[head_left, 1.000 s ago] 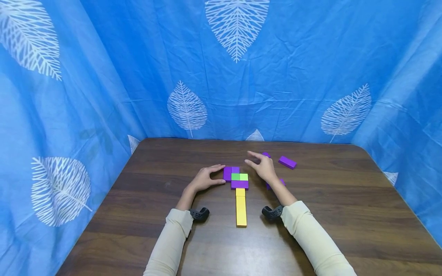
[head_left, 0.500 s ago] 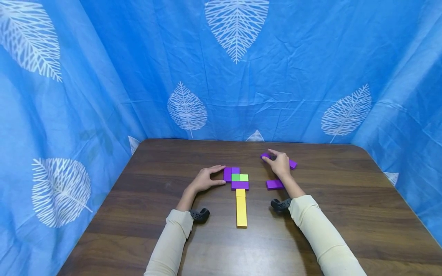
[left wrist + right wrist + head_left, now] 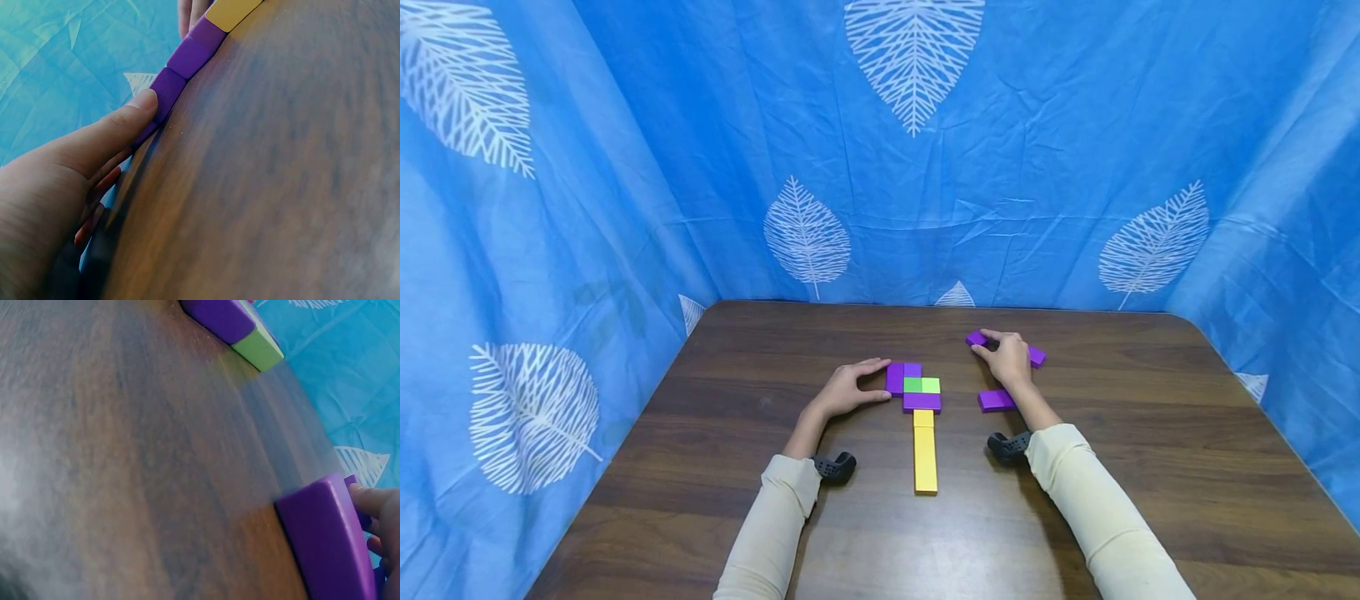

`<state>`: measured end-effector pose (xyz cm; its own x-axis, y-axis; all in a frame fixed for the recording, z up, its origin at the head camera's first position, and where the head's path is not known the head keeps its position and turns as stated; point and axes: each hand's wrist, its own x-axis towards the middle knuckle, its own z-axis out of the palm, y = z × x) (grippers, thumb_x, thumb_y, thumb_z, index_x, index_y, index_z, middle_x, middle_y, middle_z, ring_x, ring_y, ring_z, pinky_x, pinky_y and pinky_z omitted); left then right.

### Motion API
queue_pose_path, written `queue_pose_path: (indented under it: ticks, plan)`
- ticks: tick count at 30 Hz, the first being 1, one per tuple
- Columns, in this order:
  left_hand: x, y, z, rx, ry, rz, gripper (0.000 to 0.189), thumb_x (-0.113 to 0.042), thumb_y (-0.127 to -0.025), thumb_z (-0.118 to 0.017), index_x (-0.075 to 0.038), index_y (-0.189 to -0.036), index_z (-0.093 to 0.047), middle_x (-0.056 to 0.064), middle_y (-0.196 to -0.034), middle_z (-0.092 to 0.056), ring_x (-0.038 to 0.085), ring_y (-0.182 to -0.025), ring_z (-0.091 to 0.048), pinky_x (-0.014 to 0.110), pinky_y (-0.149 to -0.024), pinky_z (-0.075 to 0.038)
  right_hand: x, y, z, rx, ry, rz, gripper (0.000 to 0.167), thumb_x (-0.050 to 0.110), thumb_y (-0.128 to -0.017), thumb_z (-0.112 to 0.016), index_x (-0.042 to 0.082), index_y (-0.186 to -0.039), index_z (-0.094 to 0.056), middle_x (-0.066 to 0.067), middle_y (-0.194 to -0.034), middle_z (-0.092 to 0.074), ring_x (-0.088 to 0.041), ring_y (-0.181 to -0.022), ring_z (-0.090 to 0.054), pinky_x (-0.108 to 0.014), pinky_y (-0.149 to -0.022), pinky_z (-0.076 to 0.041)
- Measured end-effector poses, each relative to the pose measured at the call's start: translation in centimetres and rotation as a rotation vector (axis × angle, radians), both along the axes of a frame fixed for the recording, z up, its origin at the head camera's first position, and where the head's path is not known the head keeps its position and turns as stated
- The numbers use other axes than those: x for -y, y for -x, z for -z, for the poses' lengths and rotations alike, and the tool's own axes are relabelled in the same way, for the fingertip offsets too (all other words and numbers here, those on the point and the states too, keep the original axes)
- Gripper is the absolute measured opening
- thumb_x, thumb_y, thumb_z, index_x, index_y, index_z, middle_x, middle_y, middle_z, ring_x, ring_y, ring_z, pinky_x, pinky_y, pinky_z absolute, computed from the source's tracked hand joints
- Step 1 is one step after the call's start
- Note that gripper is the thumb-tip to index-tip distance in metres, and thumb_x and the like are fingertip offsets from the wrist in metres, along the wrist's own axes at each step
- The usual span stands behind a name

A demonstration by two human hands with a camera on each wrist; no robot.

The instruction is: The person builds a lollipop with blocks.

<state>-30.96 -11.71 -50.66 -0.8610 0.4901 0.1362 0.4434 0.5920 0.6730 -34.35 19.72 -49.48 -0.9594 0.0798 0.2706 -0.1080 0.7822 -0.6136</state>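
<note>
My left hand (image 3: 842,390) lies at the left end of a flat group of blocks, its thumb and forefinger gripping opposite ends of the leftmost purple block (image 3: 895,377). In the left wrist view the thumb (image 3: 140,106) presses that block's near end. Right of it come another purple block, a green block (image 3: 912,385) and a light green block (image 3: 930,385), with a purple block (image 3: 922,402) along their near side. My right hand (image 3: 1011,360) pinches a loose purple block (image 3: 975,338) near the table's back, between thumb and forefinger; the hand partly hides it.
Below the group a short yellow block (image 3: 923,420) and a long yellow one (image 3: 925,460) run toward the person. Two loose purple blocks lie by the right hand: one nearer (image 3: 996,402), one behind it (image 3: 1037,357). A blue curtain (image 3: 880,208) hangs behind the wooden table (image 3: 700,450).
My right hand has moved right, away from the group, and its thumb and forefinger have closed on the far loose purple block. The left hand has stayed in place.
</note>
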Motion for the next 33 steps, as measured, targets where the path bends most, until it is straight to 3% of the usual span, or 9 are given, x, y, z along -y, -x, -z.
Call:
queue_pose_path:
  ticks: [7, 10, 13, 18, 23, 33]
  plan:
    - [0.0, -0.1, 0.0, 0.002, -0.003, 0.010, 0.065, -0.044, -0.080, -0.068, -0.018, -0.137, -0.047, 0.005, -0.139, -0.045, 0.022, -0.130, -0.037, 0.041, -0.105, -0.031, 0.3, -0.2, -0.5, -0.036, 0.125, -0.028, 0.038, 0.022, -0.082, -0.072, 0.005, -0.115, -0.066, -0.020, -0.115, -0.060, -0.037, -0.110, -0.054, -0.047, -0.092, -0.042]
    - [0.0, 0.0, 0.0, 0.012, 0.002, 0.000, 0.065, -0.045, -0.081, -0.068, -0.020, -0.137, -0.047, 0.004, -0.139, -0.044, 0.020, -0.130, -0.036, 0.039, -0.105, -0.030, 1.0, -0.6, -1.1, -0.042, 0.164, -0.134, 0.038, 0.023, -0.081, -0.072, 0.006, -0.115, -0.066, -0.018, -0.112, -0.063, -0.034, -0.104, -0.059, -0.045, -0.086, -0.047]
    - [0.0, 0.0, 0.0, 0.016, 0.002, -0.004, 0.065, -0.045, -0.080, -0.068, -0.020, -0.137, -0.047, 0.004, -0.139, -0.044, 0.020, -0.130, -0.036, 0.039, -0.105, -0.030, 1.8, -1.0, -1.6, 0.010, 0.154, -0.275, 0.037, 0.024, -0.081, -0.072, 0.009, -0.114, -0.067, -0.015, -0.112, -0.064, -0.030, -0.102, -0.060, -0.044, -0.083, -0.049]
    - [0.0, 0.2, 0.1, 0.017, 0.004, -0.007, 0.066, -0.048, -0.080, -0.067, -0.021, -0.137, -0.047, 0.003, -0.140, -0.043, 0.020, -0.131, -0.035, 0.040, -0.105, -0.030, 2.9, -1.5, -1.6, 0.121, 0.078, -0.433, 0.035, 0.026, -0.082, -0.071, 0.013, -0.115, -0.067, -0.012, -0.116, -0.062, -0.029, -0.110, -0.055, -0.045, -0.092, -0.043]
    - [0.0, 0.2, 0.1, 0.010, 0.003, -0.002, 0.066, -0.048, -0.080, -0.066, -0.020, -0.137, -0.047, 0.005, -0.140, -0.043, 0.021, -0.130, -0.036, 0.041, -0.105, -0.031, 3.4, -1.8, -1.4, 0.174, 0.060, -0.477, 0.034, 0.025, -0.083, -0.070, 0.013, -0.115, -0.067, -0.011, -0.117, -0.062, -0.030, -0.116, -0.051, -0.046, -0.098, -0.038]
    - [0.0, 0.0, 0.0, 0.001, -0.003, -0.002, 0.066, -0.047, -0.081, -0.067, -0.019, -0.137, -0.047, 0.006, -0.139, -0.044, 0.023, -0.130, -0.036, 0.042, -0.105, -0.031, 4.1, -2.0, -1.7, 0.219, 0.057, -0.517, 0.034, 0.023, -0.082, -0.071, 0.015, -0.114, -0.068, -0.008, -0.114, -0.064, -0.027, -0.113, -0.053, -0.043, -0.094, -0.042]
